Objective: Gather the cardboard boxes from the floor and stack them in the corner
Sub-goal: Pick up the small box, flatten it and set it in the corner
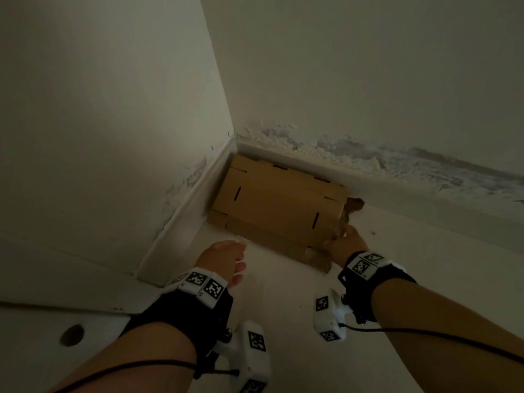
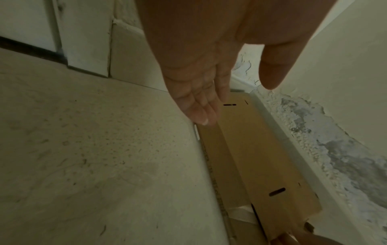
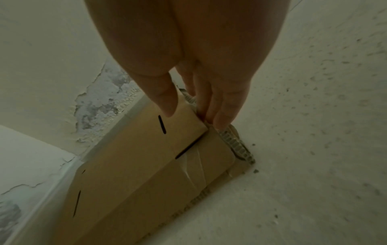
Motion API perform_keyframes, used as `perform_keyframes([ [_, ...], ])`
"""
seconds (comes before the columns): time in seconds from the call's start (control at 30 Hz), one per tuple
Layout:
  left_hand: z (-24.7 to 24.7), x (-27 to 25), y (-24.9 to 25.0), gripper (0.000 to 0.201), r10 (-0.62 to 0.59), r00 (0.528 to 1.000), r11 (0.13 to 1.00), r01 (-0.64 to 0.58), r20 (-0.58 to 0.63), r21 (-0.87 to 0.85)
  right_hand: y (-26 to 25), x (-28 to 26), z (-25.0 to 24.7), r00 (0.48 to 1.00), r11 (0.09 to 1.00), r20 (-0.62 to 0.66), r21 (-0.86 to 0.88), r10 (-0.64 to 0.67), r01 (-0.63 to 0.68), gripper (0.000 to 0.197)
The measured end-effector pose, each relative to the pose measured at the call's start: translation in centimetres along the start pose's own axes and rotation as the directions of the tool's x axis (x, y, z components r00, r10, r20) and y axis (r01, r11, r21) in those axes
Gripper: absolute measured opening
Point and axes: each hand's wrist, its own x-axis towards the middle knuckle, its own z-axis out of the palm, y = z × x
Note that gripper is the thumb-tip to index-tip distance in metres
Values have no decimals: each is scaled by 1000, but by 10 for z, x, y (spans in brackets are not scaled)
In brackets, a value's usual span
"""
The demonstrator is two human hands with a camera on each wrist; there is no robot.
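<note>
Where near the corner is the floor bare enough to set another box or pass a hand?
Bare floor runs in front of the flattened cardboard, between both wrists, and right of the right hand along the skirting board. The corner itself is taken: cardboard fills it against both walls. The left hand hovers open.

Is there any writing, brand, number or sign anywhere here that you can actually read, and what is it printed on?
No text can be read.
Flattened cardboard box: dark printed letters along its lower edge, too blurred and cut off to read.
Wrist bands: black-and-white square code patterns only, no words.
Walls and floor: no labels or signs.
</note>
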Motion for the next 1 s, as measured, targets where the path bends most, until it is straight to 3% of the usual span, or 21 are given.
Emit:
perform_keyframes([
  [0.1,4,-3,2,7,6,1000,1000,-6,18,10,0,1,-4,1000,1000,4,30,8,-8,72],
  [0.27,15,-12,4,14,22,999,1000,-23,45,20,10,-10,-21,1000,997,21,75,13,-15,73],
  [0.47,61,-35,13,14,74,990,993,-85,122,87,31,-26,-74,998,983,32,176,53,-58,79],
  [0.63,130,-72,17,28,116,961,977,-156,252,146,58,-48,-156,997,984,-58,174,58,-47,77],
  [0.77,194,-118,17,22,145,939,967,-202,311,158,79,-72,-243,991,991,-134,134,30,-12,74],
  [1.0,294,-201,-18,12,163,886,920,-295,434,258,185,-105,-351,947,956,-275,281,163,-83,69],
])
